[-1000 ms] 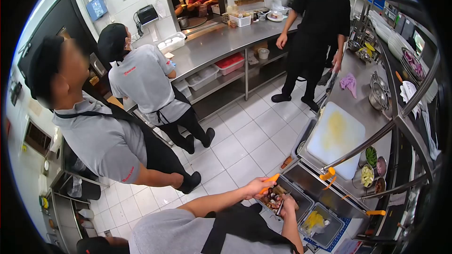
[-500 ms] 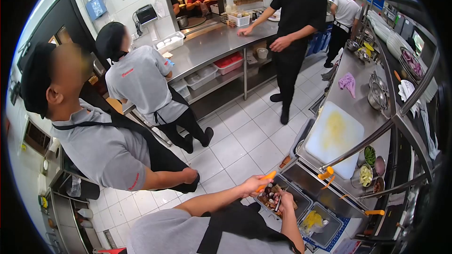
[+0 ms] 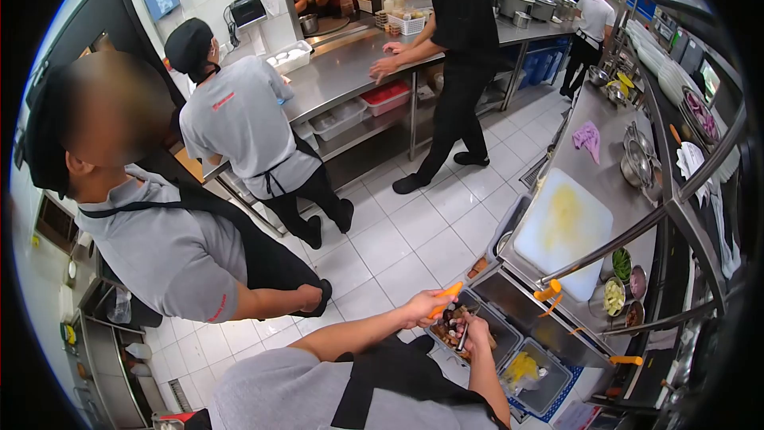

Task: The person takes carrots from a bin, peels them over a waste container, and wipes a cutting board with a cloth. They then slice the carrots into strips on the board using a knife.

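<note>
My left hand (image 3: 428,308) is closed around an orange carrot (image 3: 447,299), whose end sticks out past the fingers. My right hand (image 3: 476,334) is just beside it, fingers wrapped round a thin, metal-looking tool (image 3: 462,339), probably a peeler. Both hands are over a grey bin (image 3: 509,340) holding dark and brown scraps (image 3: 447,333). To the right of that stands a second grey bin (image 3: 551,406) with a clear plastic bag and yellow matter (image 3: 524,368) in it.
A stained white cutting board (image 3: 563,227) lies on the steel counter, near metal cups of cut vegetables (image 3: 613,299) and a purple cloth (image 3: 587,142). A co-worker in grey (image 3: 171,243) stands close on my left. Another (image 3: 247,123) and one in black (image 3: 461,56) are by the far counter.
The co-worker in black has stepped left along the far counter and leans over it. My hands stay over the bin, still holding the carrot and the tool, with little visible shift.
</note>
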Motion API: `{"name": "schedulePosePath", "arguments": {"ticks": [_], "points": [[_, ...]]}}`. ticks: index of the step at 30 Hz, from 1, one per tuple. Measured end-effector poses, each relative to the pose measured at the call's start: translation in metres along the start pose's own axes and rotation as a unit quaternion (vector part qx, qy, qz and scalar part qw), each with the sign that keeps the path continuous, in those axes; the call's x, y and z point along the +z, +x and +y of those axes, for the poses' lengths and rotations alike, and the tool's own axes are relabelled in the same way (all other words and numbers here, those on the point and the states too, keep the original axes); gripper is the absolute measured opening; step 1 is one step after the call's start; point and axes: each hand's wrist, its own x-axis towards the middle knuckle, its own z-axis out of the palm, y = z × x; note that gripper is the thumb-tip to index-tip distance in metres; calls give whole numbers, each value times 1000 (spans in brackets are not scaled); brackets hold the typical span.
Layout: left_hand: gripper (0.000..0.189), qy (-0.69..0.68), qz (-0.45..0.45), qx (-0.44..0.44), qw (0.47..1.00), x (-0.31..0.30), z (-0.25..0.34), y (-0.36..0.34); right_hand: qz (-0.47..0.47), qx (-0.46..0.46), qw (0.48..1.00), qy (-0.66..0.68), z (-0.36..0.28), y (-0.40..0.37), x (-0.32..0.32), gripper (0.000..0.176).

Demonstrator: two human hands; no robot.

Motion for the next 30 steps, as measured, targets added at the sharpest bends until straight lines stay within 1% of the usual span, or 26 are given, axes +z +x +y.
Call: {"name": "schedulePosePath", "arguments": {"ticks": [3,5,7,9,10,11,13,15,16,17,19,20,21,22,23,24,25,26,27,28,29,30], "points": [[38,-17,-7,-18,1000,-2,2,-1,-19,-4,1000,0,2,-4,-5,16],[35,-49,-35,-3,998,-9,-1,6,-11,18,1000,-2,-1,-9,-9,17],[36,-57,-37,1,998,-17,-1,13,13,15,1000,-13,-18,-41,8,19],[37,-66,-42,8,997,-24,3,18,51,-68,996,-7,-29,-53,12,19],[37,-56,-35,14,998,-27,7,19,46,-102,994,2,-36,-61,13,20],[37,-46,-28,19,998,-31,10,18,58,-124,991,-7,-40,-53,0,23],[36,-38,-32,29,998,-37,20,12,125,-225,964,-60,-66,-81,9,22],[34,-31,-33,43,998,-47,29,4,147,-353,920,-86,-88,-113,26,24],[34,-26,-35,48,998,-54,33,-1,166,-383,902,-115,-96,-129,37,32],[33,-21,-36,51,998,-62,35,-6,188,-417,878,-144,-99,-136,47,34],[33,-27,-35,61,997,-82,34,-14,239,-484,810,-229,-85,-111,42,37],[33,-29,-33,74,996,-93,34,-17,300,-551,720,-296,-71,-84,42,35],[33,-32,-33,74,996,-104,33,-22,356,-608,615,-355,-52,-51,40,33],[32,-46,-23,69,996,-115,31,-27,361,-514,637,-447,-30,-16,26,27],[31,-60,-14,66,996,-125,32,-31,299,-336,636,-627,-3,19,9,22],[31,-63,-15,69,996,-136,31,-37,149,-172,533,-815,24,48,1,21],[29,-76,-15,74,994,-148,28,-44,68,-151,496,-852,51,64,6,23],[26,-90,-15,79,993,-157,29,-49,132,-286,585,-747,81,71,14,23],[26,-89,-16,83,992,-165,30,-52,190,-409,651,-610,112,75,34,23],[26,-110,5,83,990,-171,26,-56,192,-409,651,-610,120,64,62,23],[25,-130,26,82,988,-175,22,-59,155,-233,834,-476,111,39,102,19],[25,-132,23,80,988,-177,22,-61,104,-38,946,-303,103,23,129,15]]}}
